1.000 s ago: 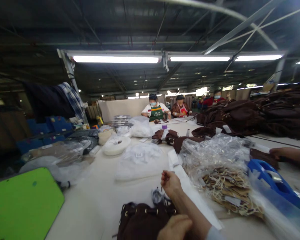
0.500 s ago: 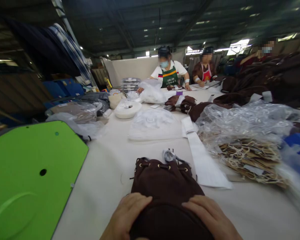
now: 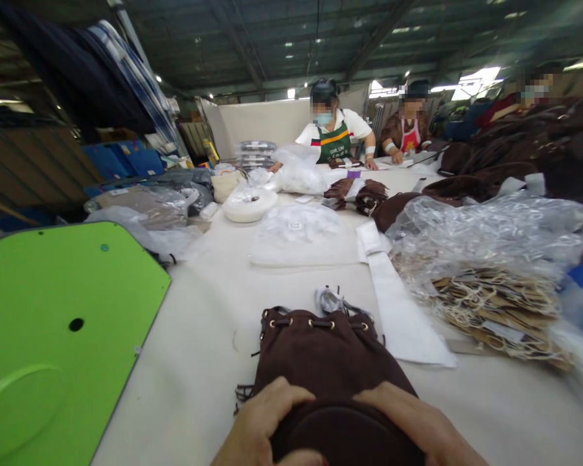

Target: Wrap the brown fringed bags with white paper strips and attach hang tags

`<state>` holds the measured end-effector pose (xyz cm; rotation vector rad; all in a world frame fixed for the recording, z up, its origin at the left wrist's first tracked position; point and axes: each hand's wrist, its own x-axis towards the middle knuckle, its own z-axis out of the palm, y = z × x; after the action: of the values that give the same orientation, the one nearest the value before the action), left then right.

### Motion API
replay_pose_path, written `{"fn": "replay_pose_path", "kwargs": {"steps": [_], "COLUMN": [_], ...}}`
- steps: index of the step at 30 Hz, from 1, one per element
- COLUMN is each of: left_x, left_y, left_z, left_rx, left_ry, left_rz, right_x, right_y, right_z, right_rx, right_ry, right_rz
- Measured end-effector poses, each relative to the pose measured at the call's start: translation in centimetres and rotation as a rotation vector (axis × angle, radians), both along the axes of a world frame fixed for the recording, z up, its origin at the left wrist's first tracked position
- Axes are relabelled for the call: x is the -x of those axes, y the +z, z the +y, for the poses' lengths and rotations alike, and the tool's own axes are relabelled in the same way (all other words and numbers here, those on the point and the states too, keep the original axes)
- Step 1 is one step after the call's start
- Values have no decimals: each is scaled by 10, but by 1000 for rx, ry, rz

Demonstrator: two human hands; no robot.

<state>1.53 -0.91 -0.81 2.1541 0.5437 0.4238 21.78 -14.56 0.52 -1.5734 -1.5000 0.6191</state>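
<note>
A dark brown drawstring bag (image 3: 335,362) lies on the table with its gathered mouth and gold eyelets pointing away from me and its rounded base towards me. My left hand (image 3: 272,417) grips the left side of the base edge, thumb below. On the right side, my right hand (image 3: 411,414) presses its fingers over the same edge; its thumb is hidden. A clear-wrapped strap or cord end (image 3: 329,301) sticks out beyond the bag's mouth. Thin dark fringe shows beside the bag's left side.
A green panel (image 3: 68,285) stands at the left. White sheet strips (image 3: 403,304), a clear plastic heap (image 3: 490,233) and a stack of tags with cords (image 3: 505,317) lie right. Beyond are a white tape roll (image 3: 247,210) and plastic bags (image 3: 296,236). Co-workers stand across the table (image 3: 204,323).
Both hands have shifted slightly on the bag's base, and the left thumb now shows more. The bag's base is tilted up a little more, and fringe has come into view at its left.
</note>
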Motion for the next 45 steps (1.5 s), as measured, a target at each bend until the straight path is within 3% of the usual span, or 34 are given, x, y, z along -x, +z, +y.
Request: {"fn": "replay_pose_path", "kwargs": {"steps": [4, 6, 8, 11, 13, 17, 20, 25, 29, 33, 40, 45], "left_x": [-11, -13, -14, -18, -23, -24, -7, 30, 37, 29, 29, 34], "left_y": [31, 37, 38, 37, 36, 32, 24, 4, -7, -8, -16, -14], "left_z": [-2, -4, -4, 5, 15, 33, 31, 7, -7, -7, 11, 10], "left_rx": [220, 169, -7, -323, -402, -238, -76, 48, 3, -69, -7, 34], "left_ry": [49, 2, -75, -143, -138, -25, 124, 321, 409, 414, 308, 279], "left_rz": [149, 200, 233, 204, 191, 264, 240, 103, 41, -14, -7, -3], "right_x": [2, 2, 2, 1, -4, -19, -27, -26, -20, -13, -5, -1], "right_y": [2, -1, -3, -1, 2, -4, -18, -44, -63, -77, -67, -56], "right_z": [7, 8, 9, 14, 21, 35, 32, -5, -33, -45, -42, -40], "right_rx": [121, 98, 62, 4, 1, 104, 139, -122, -132, -21, 16, -12], "right_ry": [52, 70, 84, 80, 57, -60, -145, -381, -622, -658, -422, -375], "right_rz": [-17, -56, -84, -134, -141, -63, -21, -218, -259, -56, 640, 718]}}
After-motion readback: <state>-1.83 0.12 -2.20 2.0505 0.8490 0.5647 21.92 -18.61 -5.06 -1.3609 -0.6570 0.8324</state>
